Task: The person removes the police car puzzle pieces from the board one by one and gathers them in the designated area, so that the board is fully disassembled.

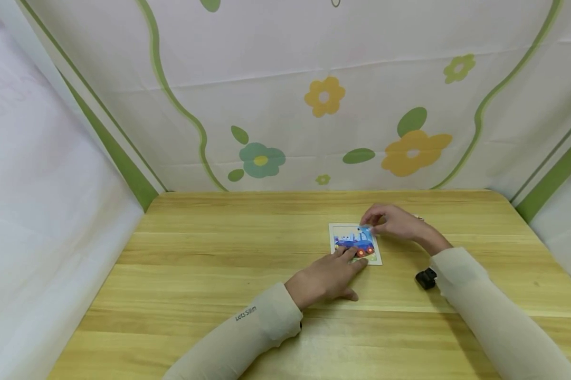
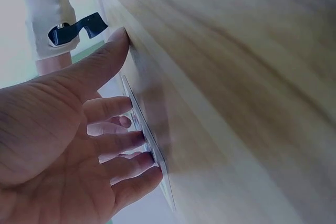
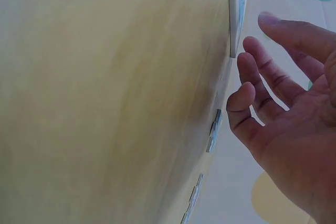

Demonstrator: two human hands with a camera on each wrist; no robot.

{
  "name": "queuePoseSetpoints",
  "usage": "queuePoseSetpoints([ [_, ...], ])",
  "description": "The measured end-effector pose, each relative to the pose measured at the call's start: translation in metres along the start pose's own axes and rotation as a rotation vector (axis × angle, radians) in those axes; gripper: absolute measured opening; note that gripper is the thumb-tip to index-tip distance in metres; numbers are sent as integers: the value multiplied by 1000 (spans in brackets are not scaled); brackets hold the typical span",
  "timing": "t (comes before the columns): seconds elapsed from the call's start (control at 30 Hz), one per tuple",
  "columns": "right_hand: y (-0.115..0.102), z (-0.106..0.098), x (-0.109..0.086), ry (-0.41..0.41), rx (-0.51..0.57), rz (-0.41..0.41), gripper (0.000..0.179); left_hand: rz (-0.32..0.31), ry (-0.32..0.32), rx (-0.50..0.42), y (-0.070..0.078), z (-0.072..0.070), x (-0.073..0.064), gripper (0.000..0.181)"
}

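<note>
A flat square picture puzzle (image 1: 332,228) with a pale border and a blue tractor-like vehicle lies on the wooden table, right of the middle in the head view. My left hand (image 1: 330,274) rests its fingertips on the near edge, fingers spread and thumb off to the side over the wood. In the left wrist view those fingertips touch the thin board (image 2: 169,182). At the far right corner is my right hand (image 1: 392,221), fingertips right by the picture. The right wrist view shows its thumb and fingers (image 3: 281,85) loosely bent and apart, nothing visible between them.
Thin small puzzle pieces (image 3: 214,132) lie on the table beyond the right hand, mostly hidden behind it in the head view. A black clip-like device (image 1: 426,278) is at the right sleeve cuff. A flowered cloth (image 1: 285,116) hangs along the table's far edge.
</note>
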State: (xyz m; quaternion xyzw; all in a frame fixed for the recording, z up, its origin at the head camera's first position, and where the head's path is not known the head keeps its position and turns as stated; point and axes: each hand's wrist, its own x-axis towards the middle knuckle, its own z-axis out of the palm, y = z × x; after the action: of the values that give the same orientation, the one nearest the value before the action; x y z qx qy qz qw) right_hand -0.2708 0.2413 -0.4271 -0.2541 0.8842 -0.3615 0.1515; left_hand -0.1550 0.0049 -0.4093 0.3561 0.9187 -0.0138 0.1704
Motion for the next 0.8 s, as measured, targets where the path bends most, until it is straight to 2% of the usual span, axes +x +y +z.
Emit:
queuePoseSetpoints([
  [0.2,1,2,2,-54,-6,-38,28,-2,-9,-5,0,-1,0,79],
  [0.37,-1,5,4,-95,-16,-37,34,-6,-9,-3,1,1,1,79],
  [0.8,-4,7,5,-97,-18,-63,30,-17,-9,-6,2,1,0,79],
])
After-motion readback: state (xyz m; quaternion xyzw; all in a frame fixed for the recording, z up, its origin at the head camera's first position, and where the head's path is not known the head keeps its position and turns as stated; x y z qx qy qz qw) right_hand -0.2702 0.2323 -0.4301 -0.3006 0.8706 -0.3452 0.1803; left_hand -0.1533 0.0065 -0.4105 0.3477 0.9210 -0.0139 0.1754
